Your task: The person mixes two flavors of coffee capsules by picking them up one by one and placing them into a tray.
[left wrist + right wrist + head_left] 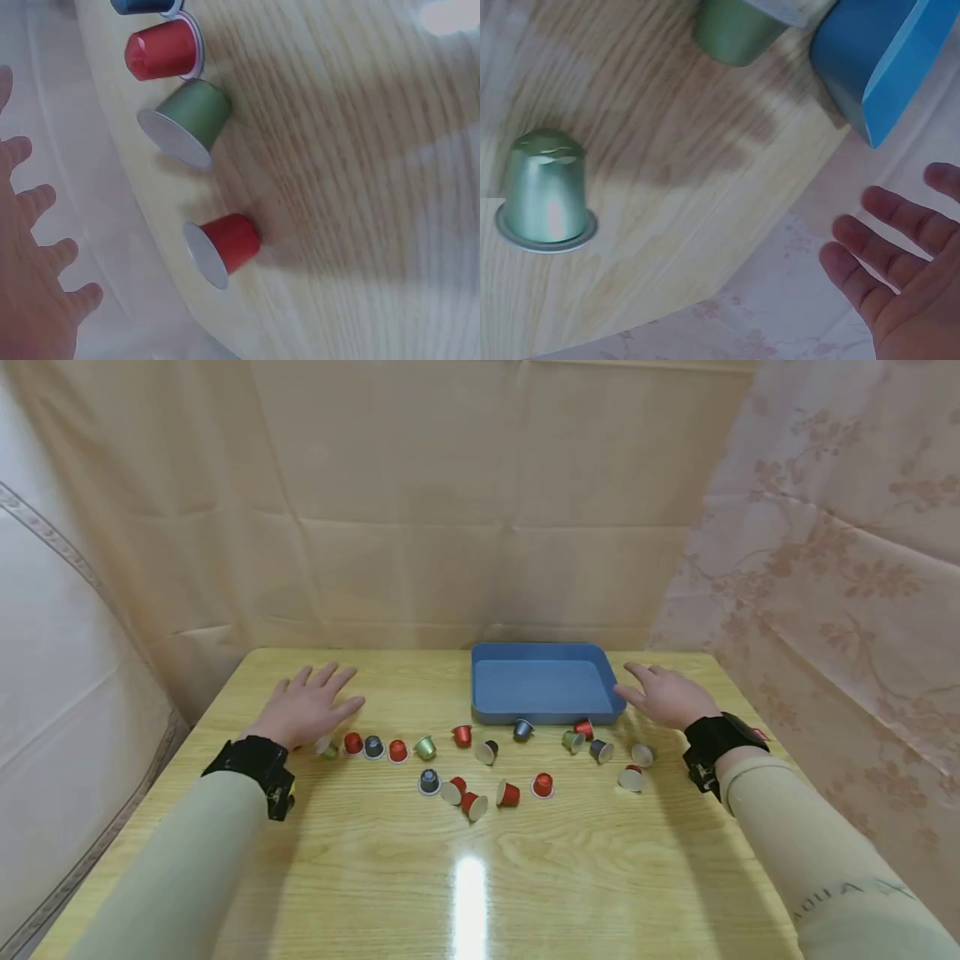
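Coffee capsules in red, green and dark blue lie scattered across the wooden table in the head view, some upright, some on their sides. My left hand (303, 708) is held with fingers spread at the left, just behind a green capsule (330, 750) partly covered by the wrist side. Its wrist view shows a red capsule (236, 241) and a green capsule (199, 112) on their sides, apart from the fingers. Over the right side, my right hand (667, 697) has straight fingers beside the blue tray (543, 685) and holds nothing. An upright green capsule (547, 191) shows in the right wrist view.
The shallow tray stands at the table's back edge, right of centre, with capsules close along its front. A beige curtain (405, 527) hangs behind the table (360, 877), and a floral cloth (840, 585) hangs at the right. Light glares on the table's front.
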### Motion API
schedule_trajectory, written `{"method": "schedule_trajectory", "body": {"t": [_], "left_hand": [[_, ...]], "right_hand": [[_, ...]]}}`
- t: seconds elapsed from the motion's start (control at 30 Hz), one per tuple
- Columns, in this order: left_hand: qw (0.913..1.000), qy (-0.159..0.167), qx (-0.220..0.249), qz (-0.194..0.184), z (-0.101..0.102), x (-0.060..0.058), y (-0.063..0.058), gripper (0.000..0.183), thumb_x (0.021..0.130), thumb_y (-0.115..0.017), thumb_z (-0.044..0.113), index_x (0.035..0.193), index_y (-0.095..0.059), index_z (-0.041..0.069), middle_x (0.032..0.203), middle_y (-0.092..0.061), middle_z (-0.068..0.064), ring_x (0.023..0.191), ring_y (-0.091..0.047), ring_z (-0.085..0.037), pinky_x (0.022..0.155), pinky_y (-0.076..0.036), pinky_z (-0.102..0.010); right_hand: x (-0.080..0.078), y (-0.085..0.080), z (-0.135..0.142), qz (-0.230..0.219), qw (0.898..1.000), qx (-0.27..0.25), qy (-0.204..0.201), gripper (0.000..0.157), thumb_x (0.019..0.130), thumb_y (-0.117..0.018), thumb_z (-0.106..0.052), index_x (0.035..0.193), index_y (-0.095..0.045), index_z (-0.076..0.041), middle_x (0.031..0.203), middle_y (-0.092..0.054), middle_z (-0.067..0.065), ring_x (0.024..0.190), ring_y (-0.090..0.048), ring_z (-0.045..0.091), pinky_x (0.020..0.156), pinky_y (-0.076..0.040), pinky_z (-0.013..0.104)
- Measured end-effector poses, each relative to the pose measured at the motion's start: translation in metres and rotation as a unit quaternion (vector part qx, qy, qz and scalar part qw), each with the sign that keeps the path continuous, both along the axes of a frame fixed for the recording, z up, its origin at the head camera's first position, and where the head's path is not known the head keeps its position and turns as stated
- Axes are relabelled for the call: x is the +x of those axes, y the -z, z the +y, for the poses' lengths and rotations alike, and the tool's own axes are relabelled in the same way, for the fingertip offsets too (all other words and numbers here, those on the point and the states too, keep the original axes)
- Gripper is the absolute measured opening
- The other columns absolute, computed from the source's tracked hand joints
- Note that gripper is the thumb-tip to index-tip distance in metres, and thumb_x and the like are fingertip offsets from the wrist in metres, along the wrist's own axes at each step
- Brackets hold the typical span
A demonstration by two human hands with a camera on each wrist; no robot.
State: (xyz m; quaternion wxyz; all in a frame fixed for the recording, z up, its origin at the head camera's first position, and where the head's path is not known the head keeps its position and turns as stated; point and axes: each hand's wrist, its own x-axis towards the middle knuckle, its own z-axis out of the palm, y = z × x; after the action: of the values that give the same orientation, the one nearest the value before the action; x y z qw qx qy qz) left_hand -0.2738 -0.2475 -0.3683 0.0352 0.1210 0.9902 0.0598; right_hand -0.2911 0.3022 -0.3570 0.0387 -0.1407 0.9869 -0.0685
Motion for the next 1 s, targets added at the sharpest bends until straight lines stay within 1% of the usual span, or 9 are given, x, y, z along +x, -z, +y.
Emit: {"method": "schedule_trajectory", "body": {"t": [0.1, 0.13, 0.27, 0.33, 0.4, 0.5, 0.57, 0.8, 1.0], "left_hand": [[1.0, 0.0, -0.001, -0.003, -0.003, 0.002, 0.001, 0.076, 0.105, -0.034, 0.061, 0.164, -0.02, 0.016, 0.166, -0.018, -0.023, 0.147, -0.014, -0.059, 0.112, -0.011, -0.077], [1.0, 0.0, -0.001, -0.004, -0.003, 0.003, 0.001, 0.076, 0.105, -0.034, 0.062, 0.164, -0.02, 0.016, 0.166, -0.018, -0.023, 0.147, -0.014, -0.059, 0.112, -0.011, -0.077], [1.0, 0.005, 0.003, -0.006, -0.002, 0.004, 0.004, 0.075, 0.105, -0.034, 0.061, 0.164, -0.021, 0.016, 0.166, -0.019, -0.023, 0.146, -0.016, -0.059, 0.112, -0.014, -0.076], [0.9999, 0.009, 0.007, -0.009, 0.001, 0.004, 0.006, 0.075, 0.105, -0.033, 0.061, 0.163, -0.021, 0.016, 0.166, -0.019, -0.023, 0.146, -0.017, -0.059, 0.112, -0.015, -0.075], [0.9998, 0.012, 0.013, -0.011, 0.003, 0.004, 0.007, 0.075, 0.105, -0.034, 0.061, 0.163, -0.022, 0.016, 0.166, -0.019, -0.023, 0.146, -0.018, -0.058, 0.113, -0.016, -0.075], [0.9995, 0.016, 0.02, -0.016, 0.007, 0.004, 0.009, 0.075, 0.105, -0.034, 0.062, 0.163, -0.023, 0.016, 0.166, -0.02, -0.023, 0.146, -0.019, -0.058, 0.113, -0.017, -0.074], [0.9993, 0.017, 0.024, -0.022, 0.009, 0.003, 0.011, 0.075, 0.105, -0.034, 0.062, 0.163, -0.024, 0.016, 0.166, -0.02, -0.023, 0.147, -0.019, -0.057, 0.114, -0.017, -0.073], [0.9989, 0.017, 0.021, -0.039, 0.017, 0.004, 0.015, 0.075, 0.104, -0.036, 0.061, 0.163, -0.026, 0.015, 0.166, -0.022, -0.022, 0.147, -0.02, -0.057, 0.114, -0.018, -0.073], [0.9987, 0.022, 0.018, -0.041, 0.016, 0.005, 0.015, 0.075, 0.104, -0.038, 0.061, 0.161, -0.029, 0.013, 0.164, -0.025, -0.023, 0.146, -0.022, -0.057, 0.114, -0.019, -0.072]], "right_hand": [[0.004, 0.0, 0.003, -0.011, 1.0, 0.0, 0.006, 0.072, 0.108, -0.039, -0.052, 0.152, -0.039, 0.005, 0.145, -0.044, 0.038, 0.13, -0.047, 0.056, 0.104, -0.037, 0.067], [0.005, 0.0, 0.005, -0.012, 1.0, 0.0, 0.006, 0.072, 0.107, -0.04, -0.053, 0.15, -0.041, 0.006, 0.142, -0.048, 0.037, 0.127, -0.051, 0.054, 0.102, -0.039, 0.066], [0.009, 0.004, 0.01, -0.026, 1.0, 0.004, 0.007, 0.068, 0.106, -0.044, -0.052, 0.139, -0.052, 0.008, 0.115, -0.068, 0.028, 0.101, -0.067, 0.043, 0.089, -0.049, 0.06], [0.01, 0.008, 0.013, -0.043, 0.999, 0.006, 0.007, 0.068, 0.105, -0.046, -0.053, 0.133, -0.056, 0.007, 0.102, -0.071, 0.019, 0.088, -0.069, 0.034, 0.083, -0.051, 0.056], [0.01, 0.012, 0.015, -0.063, 0.998, 0.005, 0.005, 0.068, 0.104, -0.045, -0.055, 0.13, -0.058, 0.007, 0.095, -0.071, 0.014, 0.081, -0.068, 0.028, 0.079, -0.051, 0.052], [0.009, 0.019, 0.017, -0.088, 0.996, 0.0, 0.004, 0.069, 0.104, -0.044, -0.057, 0.128, -0.058, 0.006, 0.092, -0.07, 0.013, 0.079, -0.067, 0.026, 0.078, -0.05, 0.05], [0.009, 0.024, 0.018, -0.093, 0.996, -0.009, 0.006, 0.067, 0.105, -0.043, -0.055, 0.128, -0.058, 0.006, 0.092, -0.07, 0.014, 0.08, -0.067, 0.027, 0.078, -0.05, 0.05], [0.008, 0.032, 0.014, -0.08, 0.996, -0.045, 0.002, 0.065, 0.111, -0.032, -0.045, 0.127, -0.056, 0.012, 0.107, -0.067, 0.025, 0.096, -0.067, 0.04, 0.086, -0.049, 0.056], [0.001, 0.033, 0.003, -0.08, 0.994, -0.071, 0.009, 0.059, 0.112, -0.028, -0.039, 0.12, -0.056, 0.012, 0.099, -0.063, 0.022, 0.089, -0.063, 0.036, 0.081, -0.045, 0.051]]}}
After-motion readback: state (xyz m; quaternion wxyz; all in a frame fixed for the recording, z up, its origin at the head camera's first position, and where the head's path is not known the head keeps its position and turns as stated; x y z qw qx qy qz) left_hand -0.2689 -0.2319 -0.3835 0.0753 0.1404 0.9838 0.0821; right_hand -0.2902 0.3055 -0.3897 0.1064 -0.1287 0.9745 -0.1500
